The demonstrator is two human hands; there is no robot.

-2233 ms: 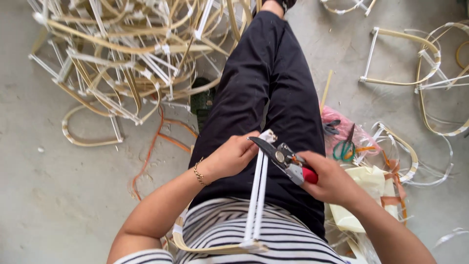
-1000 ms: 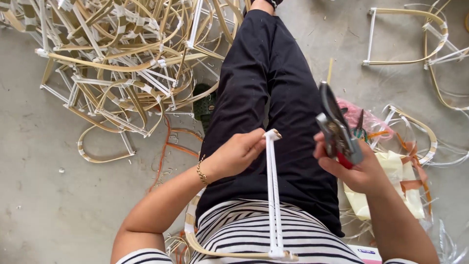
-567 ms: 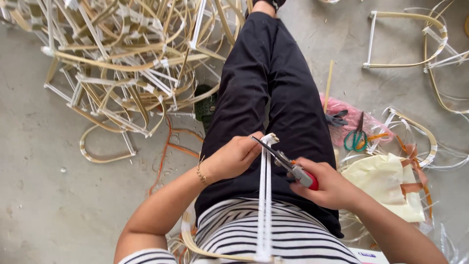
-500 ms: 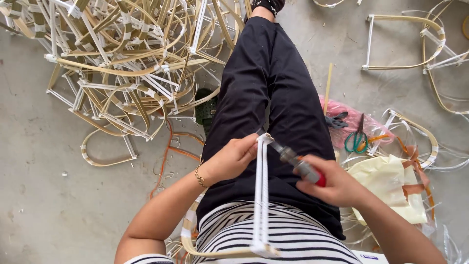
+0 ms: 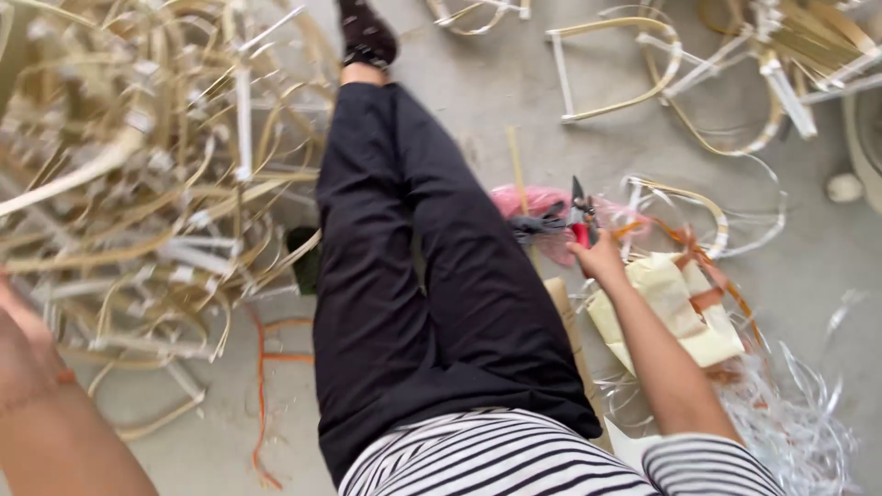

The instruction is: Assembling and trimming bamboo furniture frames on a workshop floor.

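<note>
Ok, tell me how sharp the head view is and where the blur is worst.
Head view: soft, even daylight with no hard shadows or glare; motion blur smears the pile of cane frames and the left hand at the left edge; the black trousers and the right hand on the red-handled cutters are clearer, though still soft.

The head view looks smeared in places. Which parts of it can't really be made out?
- Left hand: cut off by the left edge and blurred; its grip cannot be told.
- Cutters: only the tip and a red handle show beyond the right hand, which hides the rest.
- Strip pile: motion blur merges the pieces.
- Pink bundle: too blurred to tell its material.
</note>
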